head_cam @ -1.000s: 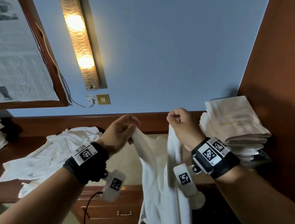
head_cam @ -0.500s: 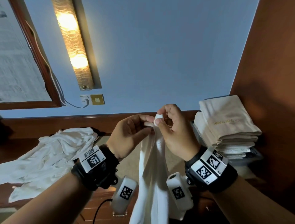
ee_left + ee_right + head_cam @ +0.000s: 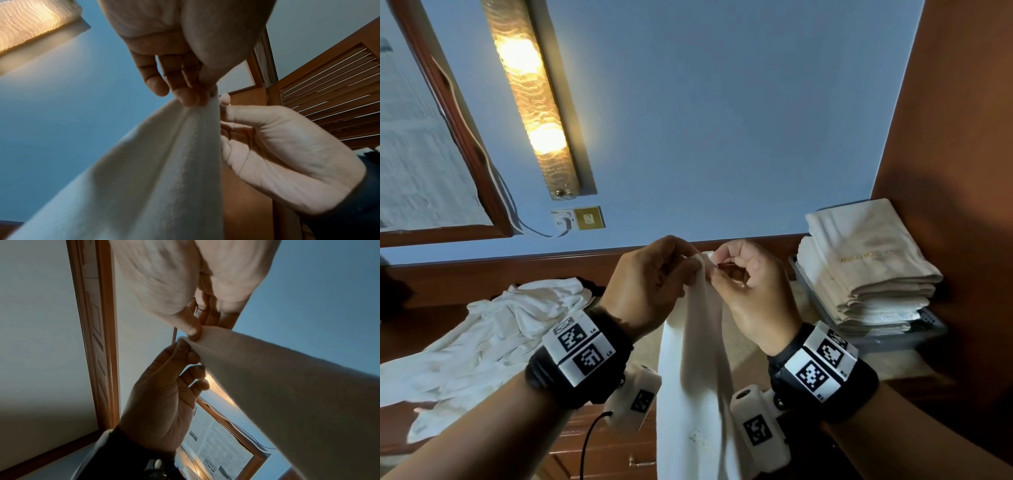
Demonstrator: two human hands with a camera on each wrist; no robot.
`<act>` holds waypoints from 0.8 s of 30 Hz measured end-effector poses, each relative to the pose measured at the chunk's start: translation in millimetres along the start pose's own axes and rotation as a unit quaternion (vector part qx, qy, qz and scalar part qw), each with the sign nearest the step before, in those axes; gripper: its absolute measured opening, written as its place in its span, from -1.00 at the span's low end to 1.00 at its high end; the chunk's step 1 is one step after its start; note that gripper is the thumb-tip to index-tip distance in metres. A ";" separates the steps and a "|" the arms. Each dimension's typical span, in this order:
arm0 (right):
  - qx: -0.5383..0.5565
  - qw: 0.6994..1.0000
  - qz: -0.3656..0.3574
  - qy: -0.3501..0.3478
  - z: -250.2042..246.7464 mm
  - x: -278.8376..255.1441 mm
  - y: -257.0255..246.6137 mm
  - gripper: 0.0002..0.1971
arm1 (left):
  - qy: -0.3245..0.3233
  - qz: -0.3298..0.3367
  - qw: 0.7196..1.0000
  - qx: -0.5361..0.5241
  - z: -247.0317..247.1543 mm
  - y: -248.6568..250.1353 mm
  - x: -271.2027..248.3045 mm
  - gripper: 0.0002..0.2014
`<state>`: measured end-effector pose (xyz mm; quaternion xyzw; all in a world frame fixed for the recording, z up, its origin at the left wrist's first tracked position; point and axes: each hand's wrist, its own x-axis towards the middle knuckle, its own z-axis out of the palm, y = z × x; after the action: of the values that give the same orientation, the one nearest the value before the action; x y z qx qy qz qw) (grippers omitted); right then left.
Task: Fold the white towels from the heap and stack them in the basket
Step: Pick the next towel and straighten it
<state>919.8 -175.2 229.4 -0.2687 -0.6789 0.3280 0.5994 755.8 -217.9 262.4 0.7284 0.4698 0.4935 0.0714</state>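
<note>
A white towel (image 3: 693, 377) hangs doubled lengthwise in front of me, held up by its top corners. My left hand (image 3: 695, 270) and right hand (image 3: 715, 271) meet at that top edge, and each pinches it between thumb and fingertips. The left wrist view shows my left hand's fingers (image 3: 190, 97) on the towel (image 3: 154, 178), with the right hand (image 3: 277, 146) beside it. In the right wrist view my right thumb (image 3: 192, 331) pinches the corner above my left hand (image 3: 164, 394). The heap of white towels (image 3: 500, 329) lies at the left. Folded towels (image 3: 869, 267) are stacked in the grey basket (image 3: 928, 330) at the right.
The heap and basket sit on a wooden dresser top (image 3: 421, 329) with drawers (image 3: 619, 455) below it. A dark wooden panel (image 3: 962, 171) rises right behind the basket. On the blue wall hang a lit lamp (image 3: 534, 102), a socket (image 3: 578, 219) and a framed picture (image 3: 421, 154).
One second ago my hands held the towel's top corners apart. They came together, doubling the towel, and now both pinch the joined corners. The camera view shifted slightly.
</note>
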 end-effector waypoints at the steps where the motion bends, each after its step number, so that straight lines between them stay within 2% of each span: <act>1: -0.004 1.000 -0.002 0.002 0.0 -0.7 -1.0 -0.69 | 0.010 0.012 0.999 0.031 -1.2 0.0 0.8 -0.96; 3: -0.007 1.000 -0.002 0.013 -0.3 -0.9 -1.1 -0.66 | 0.019 0.032 0.997 0.064 -2.4 -1.6 2.6 -0.95; 6: -0.009 1.000 0.007 0.026 1.8 0.0 0.8 -0.66 | -0.011 0.034 0.999 0.025 0.8 -3.3 3.6 -0.95; 10: 0.044 0.998 -0.011 0.044 2.8 -3.6 2.9 -0.71 | -0.027 -0.029 0.999 -0.001 3.5 0.9 5.1 -0.96; 13: 0.062 0.997 -0.013 0.032 1.2 -7.0 4.2 -0.86 | -0.103 -0.017 0.993 -0.064 -0.4 0.0 7.8 -0.90; 15: 0.065 0.997 -0.009 0.029 -0.6 -8.6 4.7 -0.92 | -0.140 -0.014 0.988 -0.065 -3.1 -1.7 9.6 -0.87; 19: 0.057 0.996 -0.009 0.068 -3.6 -11.9 6.8 -0.82 | -0.137 -0.013 0.990 -0.034 0.3 -1.9 11.9 -0.87; 24: 0.051 0.994 0.007 0.092 -5.9 -15.6 14.4 -0.88 | -0.149 -0.064 0.981 -0.103 9.5 0.6 9.4 -0.83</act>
<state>927.4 -177.1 208.8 -0.2712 -0.6012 0.3404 0.6701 764.3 -207.6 264.0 0.7510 0.4464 0.4197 0.2462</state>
